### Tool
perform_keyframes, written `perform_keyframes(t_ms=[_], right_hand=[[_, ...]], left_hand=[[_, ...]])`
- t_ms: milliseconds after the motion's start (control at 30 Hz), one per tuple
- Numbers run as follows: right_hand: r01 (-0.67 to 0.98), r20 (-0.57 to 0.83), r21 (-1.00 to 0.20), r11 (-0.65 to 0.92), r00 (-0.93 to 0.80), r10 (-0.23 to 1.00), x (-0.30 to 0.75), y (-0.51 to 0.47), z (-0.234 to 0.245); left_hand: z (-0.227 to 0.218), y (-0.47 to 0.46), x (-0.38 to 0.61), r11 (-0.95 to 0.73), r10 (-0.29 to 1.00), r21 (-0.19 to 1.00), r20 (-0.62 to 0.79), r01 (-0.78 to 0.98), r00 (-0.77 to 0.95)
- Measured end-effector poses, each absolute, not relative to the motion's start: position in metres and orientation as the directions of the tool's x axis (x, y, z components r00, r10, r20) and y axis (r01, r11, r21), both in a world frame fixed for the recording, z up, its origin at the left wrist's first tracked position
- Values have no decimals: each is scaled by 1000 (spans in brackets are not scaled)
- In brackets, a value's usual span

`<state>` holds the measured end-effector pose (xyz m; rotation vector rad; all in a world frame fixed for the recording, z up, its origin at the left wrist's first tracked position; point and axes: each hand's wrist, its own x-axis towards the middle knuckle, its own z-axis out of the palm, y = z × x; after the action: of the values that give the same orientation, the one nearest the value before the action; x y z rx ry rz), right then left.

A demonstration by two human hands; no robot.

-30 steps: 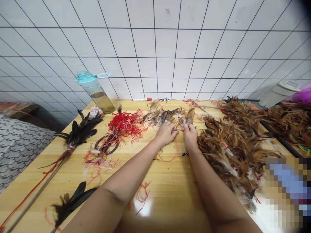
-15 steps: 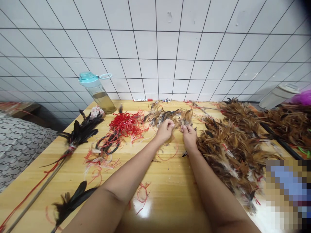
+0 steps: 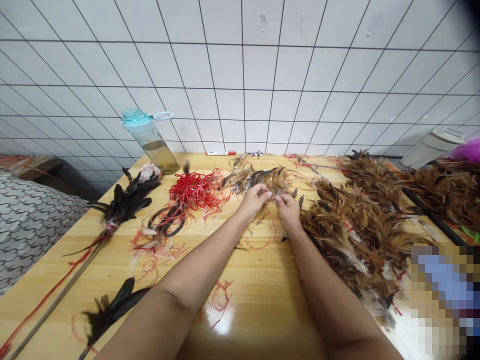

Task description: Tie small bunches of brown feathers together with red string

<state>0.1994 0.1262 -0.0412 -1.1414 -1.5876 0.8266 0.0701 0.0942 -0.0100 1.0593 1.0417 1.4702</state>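
Observation:
My left hand (image 3: 255, 200) is closed in a pinch over the middle of the table; what lies between its fingertips is too small to make out. Close against it, my right hand (image 3: 288, 210) pinches what looks like a small tuft of brown feathers (image 3: 279, 179), seen just beyond the fingertips. Loose brown and black feathers (image 3: 249, 181) lie behind my left hand. A thin red thread (image 3: 275, 234) curves on the wood below both hands. Left of them rests a tangle of red string (image 3: 195, 190).
A big heap of brown feather bundles (image 3: 356, 225) covers the table's right side. Leftward lie a black feather duster (image 3: 127, 202) on a stick and a dark feather bunch (image 3: 108, 312). A water bottle (image 3: 159, 150), red marker (image 3: 221, 153) and white container (image 3: 431, 147) stand or lie along the tiled wall.
My right hand has moved slightly left, with the tuft of feathers, so its fingertips now almost meet those of my left hand. The left hand has barely shifted.

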Motion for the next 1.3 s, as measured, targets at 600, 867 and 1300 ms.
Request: perform_keyframes(t_ms=[600, 867, 1300], right_hand=[[238, 303, -907, 347, -203, 931, 198, 125, -37], [351, 335, -845, 404, -241, 911, 200, 122, -36], [221, 335, -888, 403, -289, 897, 199, 120, -31]], left_hand=[[-10, 93, 71, -142, 986, 966, 119, -215, -115], [-15, 96, 67, 2, 1000, 964, -8, -265, -22], [-13, 100, 63, -42, 994, 940, 6, -338, -108]])
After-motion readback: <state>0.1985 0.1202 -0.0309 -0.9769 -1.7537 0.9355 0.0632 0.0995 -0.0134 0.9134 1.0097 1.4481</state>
